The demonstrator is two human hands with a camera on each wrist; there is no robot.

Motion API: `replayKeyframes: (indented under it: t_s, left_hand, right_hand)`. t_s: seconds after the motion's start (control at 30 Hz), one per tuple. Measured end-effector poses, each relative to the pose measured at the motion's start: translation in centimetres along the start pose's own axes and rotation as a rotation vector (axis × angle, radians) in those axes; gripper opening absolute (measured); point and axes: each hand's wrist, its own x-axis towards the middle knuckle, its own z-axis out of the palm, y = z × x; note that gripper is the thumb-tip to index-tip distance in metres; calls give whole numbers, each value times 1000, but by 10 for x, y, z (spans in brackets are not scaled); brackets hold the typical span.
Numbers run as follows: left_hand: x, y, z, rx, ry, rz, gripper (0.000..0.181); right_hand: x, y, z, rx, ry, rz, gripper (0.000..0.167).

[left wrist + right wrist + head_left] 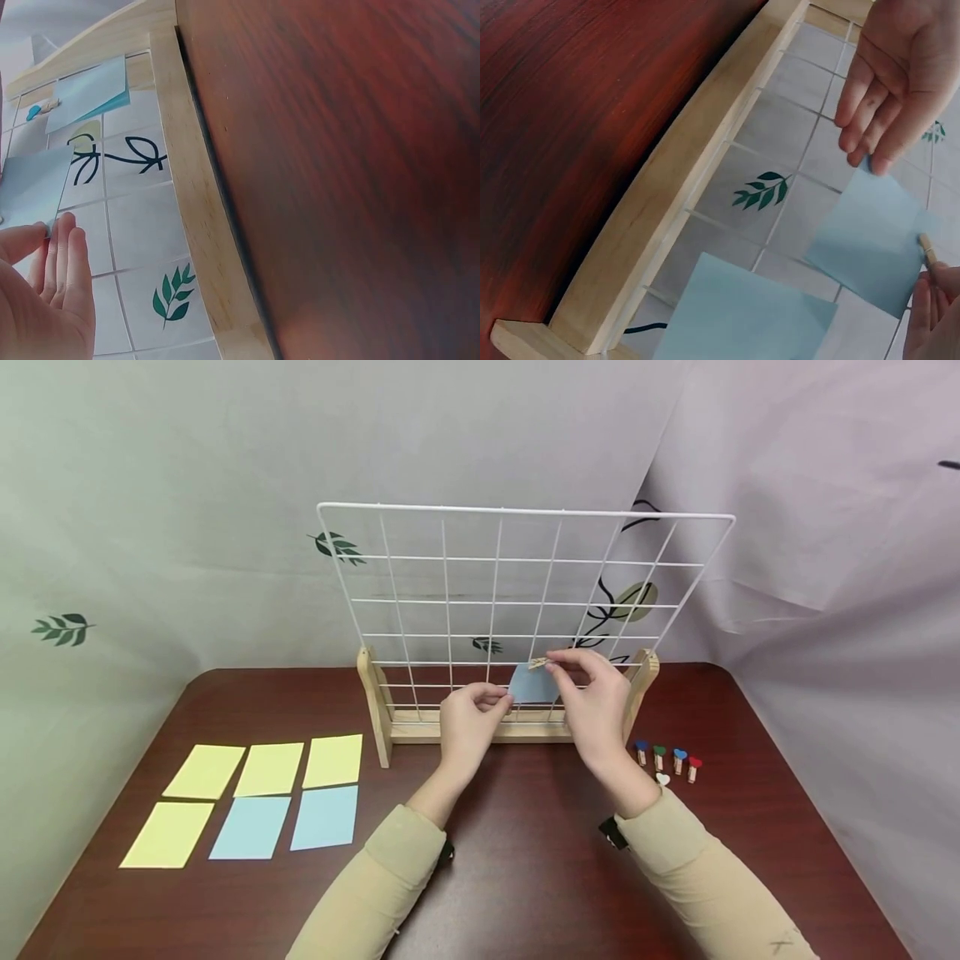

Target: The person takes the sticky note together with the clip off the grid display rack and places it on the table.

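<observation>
My left hand [471, 722] pinches the lower left corner of a light blue paper note [531, 687] between thumb and fingers, up against the white wire grid [450, 510]. At the note's top edge, my right hand [600, 710] pinches a small wooden clothespin [537, 663]. The right wrist view shows this clothespin [928, 249] at the paper's edge; whether its jaws grip the wire cannot be told. A second blue note [90, 94] hangs on the grid to the right, with a blue-heart clothespin [34, 112] at its edge. My right hand hides that note in the head view.
A wooden stand [381, 718] holds the grid upright on the dark red table [525, 860]. Left lie several yellow notes [268, 768] and two blue notes [325, 818]. Right lie several heart-topped clothespins [678, 762]. A patterned cloth [187, 527] hangs behind.
</observation>
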Motion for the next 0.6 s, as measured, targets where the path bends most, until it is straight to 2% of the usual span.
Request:
replayKeyframes:
  t_s: [0.6]
  left_hand:
    - [-1, 0, 0, 18, 10, -1, 9]
  right_hand:
    - [1, 5, -1, -78, 0, -79, 7]
